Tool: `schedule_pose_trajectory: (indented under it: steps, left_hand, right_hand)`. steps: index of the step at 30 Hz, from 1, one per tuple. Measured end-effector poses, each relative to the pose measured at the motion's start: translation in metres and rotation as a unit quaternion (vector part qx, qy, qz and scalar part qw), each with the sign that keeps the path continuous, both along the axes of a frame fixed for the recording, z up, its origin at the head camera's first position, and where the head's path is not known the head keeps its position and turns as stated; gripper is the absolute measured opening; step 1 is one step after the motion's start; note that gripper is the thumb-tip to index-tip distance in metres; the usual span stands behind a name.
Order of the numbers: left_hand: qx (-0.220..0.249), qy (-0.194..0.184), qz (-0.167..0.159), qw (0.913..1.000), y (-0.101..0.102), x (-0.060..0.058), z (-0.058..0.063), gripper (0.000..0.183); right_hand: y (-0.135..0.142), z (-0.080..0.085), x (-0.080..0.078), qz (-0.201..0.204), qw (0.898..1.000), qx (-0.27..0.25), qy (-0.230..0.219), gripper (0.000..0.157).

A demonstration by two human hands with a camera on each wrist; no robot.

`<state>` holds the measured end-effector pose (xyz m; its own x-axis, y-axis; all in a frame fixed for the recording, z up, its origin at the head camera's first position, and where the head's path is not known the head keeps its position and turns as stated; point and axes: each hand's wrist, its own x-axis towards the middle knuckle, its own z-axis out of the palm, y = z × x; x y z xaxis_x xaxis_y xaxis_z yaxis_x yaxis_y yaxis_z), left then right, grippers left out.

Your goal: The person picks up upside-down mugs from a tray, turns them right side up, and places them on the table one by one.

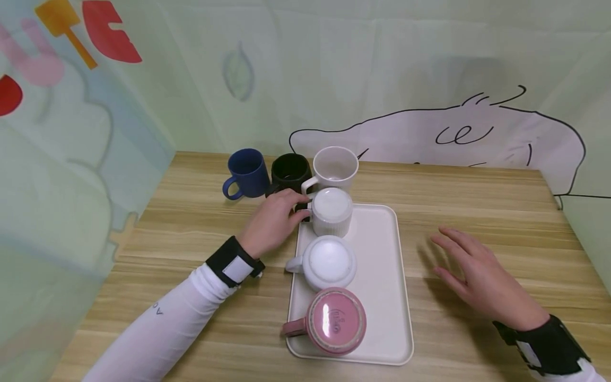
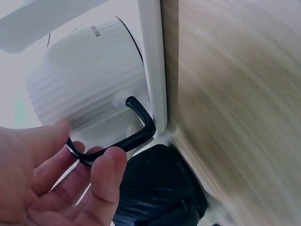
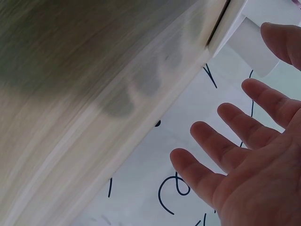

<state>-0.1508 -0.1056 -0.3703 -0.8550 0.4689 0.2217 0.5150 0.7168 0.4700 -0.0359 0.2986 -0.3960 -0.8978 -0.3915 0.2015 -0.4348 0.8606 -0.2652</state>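
Observation:
With thumb and fingertips at its black handle (image 2: 136, 136), my left hand (image 1: 272, 220) pinches a white ribbed mug (image 1: 331, 215). This mug stands upside down at the far end of a white tray (image 1: 379, 297). Nearer on the tray, a plain white mug (image 1: 329, 262) and a pink mug (image 1: 336, 321) are also bottom up, handles pointing left. My right hand (image 1: 487, 278) hovers over the table right of the tray, fingers spread and holding nothing; the right wrist view shows its palm and fingers (image 3: 235, 146).
Behind the tray stand a blue mug (image 1: 248, 172), a black mug (image 1: 291, 172) and a white mug (image 1: 336, 167), all upright near the back edge. The wooden table (image 1: 458, 201) meets a printed cloth backdrop (image 1: 382, 69) at the back and left.

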Motion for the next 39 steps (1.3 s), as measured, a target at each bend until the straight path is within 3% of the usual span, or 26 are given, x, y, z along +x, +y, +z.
schedule_pose_trajectory:
  steps: [17,39]
  left_hand:
    - [-0.011,0.012,-0.033,0.9993,0.0003,-0.0047,0.0009,0.022]
    - [0.001,0.029,-0.054,0.9981,0.0018,-0.0008,-0.0007,0.020]
  right_hand:
    - [-0.0009,-0.0009,0.0009,0.007,1.000,-0.012,0.001,0.065]
    - [0.0002,-0.0016,0.0007,0.009,1.000,-0.015,0.000,0.065]
